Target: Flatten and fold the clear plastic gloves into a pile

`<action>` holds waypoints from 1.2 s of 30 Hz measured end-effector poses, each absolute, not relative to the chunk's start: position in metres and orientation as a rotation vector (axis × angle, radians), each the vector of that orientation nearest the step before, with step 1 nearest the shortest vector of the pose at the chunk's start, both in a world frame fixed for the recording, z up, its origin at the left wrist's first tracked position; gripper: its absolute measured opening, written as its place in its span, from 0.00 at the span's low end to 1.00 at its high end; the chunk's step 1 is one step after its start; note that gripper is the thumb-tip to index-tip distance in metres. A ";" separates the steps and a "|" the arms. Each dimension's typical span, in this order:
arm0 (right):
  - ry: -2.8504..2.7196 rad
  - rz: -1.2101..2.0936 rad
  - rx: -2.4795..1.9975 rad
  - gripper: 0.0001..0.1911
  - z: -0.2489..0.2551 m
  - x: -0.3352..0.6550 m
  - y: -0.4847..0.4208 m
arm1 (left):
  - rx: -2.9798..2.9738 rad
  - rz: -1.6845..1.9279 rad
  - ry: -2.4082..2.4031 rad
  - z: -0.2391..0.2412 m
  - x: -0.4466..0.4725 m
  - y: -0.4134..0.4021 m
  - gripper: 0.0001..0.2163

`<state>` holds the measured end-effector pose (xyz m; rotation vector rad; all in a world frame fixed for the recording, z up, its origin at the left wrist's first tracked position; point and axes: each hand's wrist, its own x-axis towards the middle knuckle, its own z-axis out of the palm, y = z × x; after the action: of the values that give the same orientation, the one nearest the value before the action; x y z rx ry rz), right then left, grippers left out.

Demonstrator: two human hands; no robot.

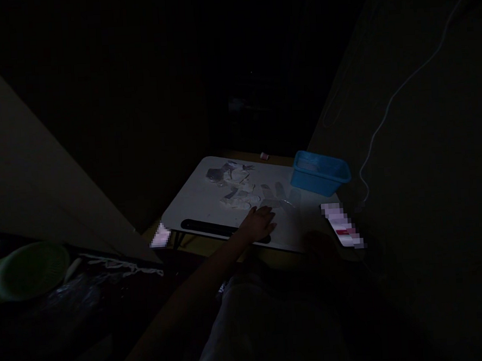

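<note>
The scene is very dark. My left hand (259, 224) rests palm down near the front edge of the white low table (193, 197), open with its fingers stretched out to the right. Its fingertips are at the near edge of a thin clear plastic piece (271, 201) with finger-like strips, much like a disposable glove laid flat. My right hand (320, 243) is a dim shape at the table's front right edge; its fingers are lost in shadow. Farther left lie crumpled clear plastic (220, 174) and pale, thin scraps (238, 201).
At the table's back right stands a blue plastic basket (320, 182). A lit phone (340, 226) lies at the right edge. A black slot (207, 226) runs along the front. A white cable (387, 109) hangs at right; a green round container (30, 269) is at lower left.
</note>
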<state>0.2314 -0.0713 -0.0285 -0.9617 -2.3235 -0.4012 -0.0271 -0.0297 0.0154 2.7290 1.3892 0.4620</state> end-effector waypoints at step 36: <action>-2.323 -0.478 -1.021 0.16 -0.031 0.229 -0.073 | 2.501 0.829 1.839 0.016 -0.025 -0.025 0.13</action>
<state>0.2289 -0.0734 -0.0312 -1.0215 -2.3232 -0.4775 -0.0249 -0.0251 0.0157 2.5010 1.8391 0.8289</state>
